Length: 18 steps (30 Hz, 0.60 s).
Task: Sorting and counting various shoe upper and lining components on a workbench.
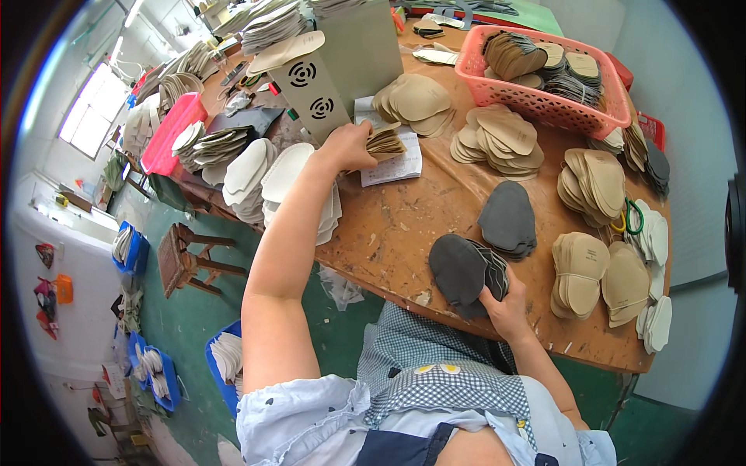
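Note:
My left hand [347,147] reaches far across the table, its fingers closed on the near-left end of a small stack of beige pieces [385,143]. That stack rests over white printed paper [396,168], beside a grey metal box [311,93]. At the table's front edge my right hand [509,305] grips a fanned bundle of dark grey oval pieces [458,269], thumb on top. Just beyond the bundle lies another dark grey stack [509,217]. Stacks of white pieces [289,172] sit under and left of my left forearm.
A pink basket [544,116] full of pieces stands at the back right. Beige stacks [594,186] and green-handled scissors [635,217] lie along the right. On the left are a pink tray [175,136], a wooden stool [194,260] and blue bins [221,373] on the floor.

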{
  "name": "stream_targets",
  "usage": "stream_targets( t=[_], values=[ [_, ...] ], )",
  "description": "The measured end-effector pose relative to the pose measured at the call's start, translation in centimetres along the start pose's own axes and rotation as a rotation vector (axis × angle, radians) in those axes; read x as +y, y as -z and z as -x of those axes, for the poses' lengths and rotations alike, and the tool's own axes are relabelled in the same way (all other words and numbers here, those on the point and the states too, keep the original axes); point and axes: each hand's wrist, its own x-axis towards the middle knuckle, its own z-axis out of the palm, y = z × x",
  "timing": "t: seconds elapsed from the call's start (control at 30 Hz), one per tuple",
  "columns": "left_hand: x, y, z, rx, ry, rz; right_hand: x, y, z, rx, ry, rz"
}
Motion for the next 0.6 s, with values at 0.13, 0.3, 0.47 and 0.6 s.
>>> stream_targets(
  t=[0.13, 0.3, 0.47, 0.6],
  values=[
    [-0.27, -0.19, -0.03, 0.003, 0.001, 0.009, -0.54, -0.04, -0.04, 0.001, -0.003, -0.003],
    [-0.34, -0.42, -0.11, 0.012, -0.003, 0.007, -0.59, 0.10, 0.03, -0.033, -0.043, -0.013],
    [-0.36, -0.43, -0.11, 0.015, -0.007, 0.006, -0.38, 0.19, 0.05, -0.041, -0.041, -0.014],
    [-0.23, -0.36, -0.07, 0.001, 0.003, -0.003, -0.40, 0.22, 0.04, -0.048, -0.038, -0.007]
  ],
)
